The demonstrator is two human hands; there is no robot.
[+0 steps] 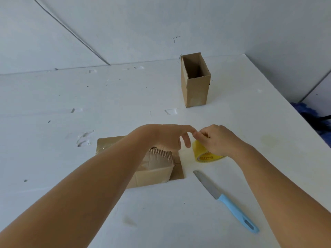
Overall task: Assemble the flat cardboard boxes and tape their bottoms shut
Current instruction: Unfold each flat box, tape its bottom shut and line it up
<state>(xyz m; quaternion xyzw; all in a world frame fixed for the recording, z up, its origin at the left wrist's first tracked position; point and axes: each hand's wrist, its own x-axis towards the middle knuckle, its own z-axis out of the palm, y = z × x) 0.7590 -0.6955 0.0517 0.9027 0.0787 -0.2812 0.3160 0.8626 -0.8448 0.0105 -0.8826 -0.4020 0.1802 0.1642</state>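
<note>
A cardboard box (pixel 155 173) lies on its side on the white table (pixel 125 104), with a flat cardboard piece (pixel 107 142) under and behind it. My left hand (pixel 168 138) hovers over the box's right end, fingers loosely extended toward my right hand. My right hand (pixel 216 140) sits over a yellow tape roll (pixel 202 154), fingers curled on its top; its fingertips meet my left fingertips, perhaps at the tape's end, which is too clear to see. An assembled box (pixel 195 81) stands upright and open-topped at the back right.
A knife with a light-blue handle (pixel 232 206) lies on the table at the front right, blade pointing toward the tape roll. The table's right edge (pixel 304 119) runs diagonally, with dark blue material (pixel 315 120) beyond it. White walls close the back.
</note>
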